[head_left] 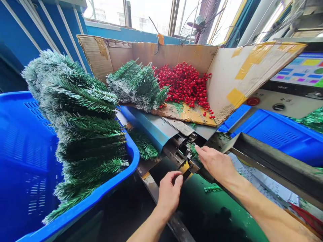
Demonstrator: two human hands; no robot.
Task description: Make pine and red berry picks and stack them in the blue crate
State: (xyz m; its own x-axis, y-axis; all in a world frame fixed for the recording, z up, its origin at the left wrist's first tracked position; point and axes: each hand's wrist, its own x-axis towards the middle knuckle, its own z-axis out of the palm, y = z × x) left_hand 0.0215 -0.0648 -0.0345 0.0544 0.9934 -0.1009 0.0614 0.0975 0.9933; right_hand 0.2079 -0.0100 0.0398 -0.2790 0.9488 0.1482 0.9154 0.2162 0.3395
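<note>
My right hand (pixel 218 163) reaches to the head of a metal machine (pixel 183 148), its fingers closed on a short green artificial pine sprig (pixel 193 151) at the machine's jaws. My left hand (pixel 169 190) hovers just below and left of those jaws, fingers curled and thumb close to the index finger; nothing shows between them. Frosted green pine branches (pixel 88 127) are stacked in a blue basket (pixel 133 151) on the left. Behind the machine head, more frosted branches (pixel 138 84) and a heap of red berry stems (pixel 184 84) lie in a cut-open cardboard box (pixel 227 77).
A metal trough (pixel 272 164) runs along the right, close to my right forearm. Beyond it are another blue basket (pixel 280 131) and a control panel with a red button (pixel 253 101). Loose pine pieces (pixel 143 144) lie beneath the machine's blue cover (pixel 148 127).
</note>
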